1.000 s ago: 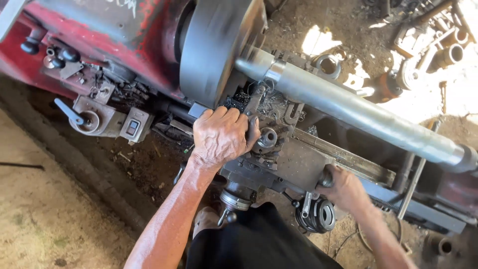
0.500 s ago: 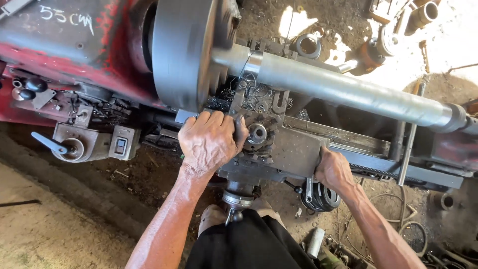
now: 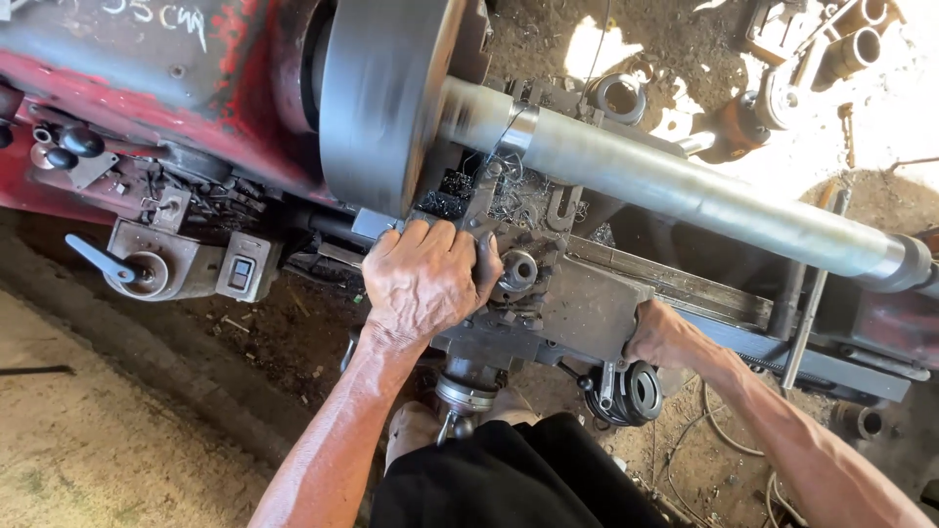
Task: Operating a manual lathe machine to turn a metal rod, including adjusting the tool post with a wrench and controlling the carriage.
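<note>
Views: one picture is given, taken from a camera worn on the person's head.
Position: the camera is held above the lathe carriage, on the operator's side of the machine.
Direction: the scene is looked down on steeply, across the carriage toward the far ground; the lathe runs slantwise, the red headstock at upper left, the long steel shaft toward the right edge.
Nearness: both forearms are seen at close range; the left hand sits near the centre, the right hand right of it.
Lower edge: the person's dark garment is caught.
Shared part: none, as only one view is supplied.
</note>
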